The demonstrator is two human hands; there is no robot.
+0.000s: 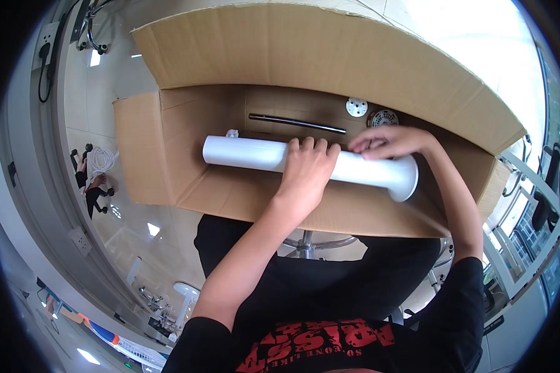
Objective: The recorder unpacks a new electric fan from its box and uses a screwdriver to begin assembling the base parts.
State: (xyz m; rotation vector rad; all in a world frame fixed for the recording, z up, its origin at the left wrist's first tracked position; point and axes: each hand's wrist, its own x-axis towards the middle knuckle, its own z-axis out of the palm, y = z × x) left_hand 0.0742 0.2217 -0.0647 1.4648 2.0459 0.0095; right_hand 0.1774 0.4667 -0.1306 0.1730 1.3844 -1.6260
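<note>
Inside open cardboard box (168, 155), hands grip white tube (249, 153).

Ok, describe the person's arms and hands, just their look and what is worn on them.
Both arms are bare from the short black sleeves of a T-shirt down to the fingertips. The left hand and the right hand wear no gloves, and no rings, watch or wristband show. The shirt is black with red printed lettering across the chest.
</note>
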